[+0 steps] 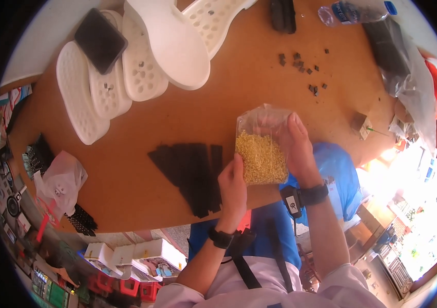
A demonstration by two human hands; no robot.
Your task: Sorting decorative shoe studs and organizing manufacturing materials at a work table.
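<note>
Between my two hands is a clear plastic bag [262, 159], filled in its lower part with small yellow-gold pieces too small to name. My left hand [234, 187] grips its lower left side, thumb on the front. My right hand [299, 146] closes on its right side, the fingers partly behind the clear film. The bag is held above the near edge of the brown table [126, 190]. Just left of it, several black flat strips [190, 172] lie fanned out on the tabletop.
White shoe soles [82, 97] overlap at the far left, with a black square object [101, 41] on top. Small dark pieces [299, 62] lie scattered at the back right. A plastic bottle [354, 12] lies beyond them. A blue bag [339, 177] hangs right; a white bag [61, 179] sits left.
</note>
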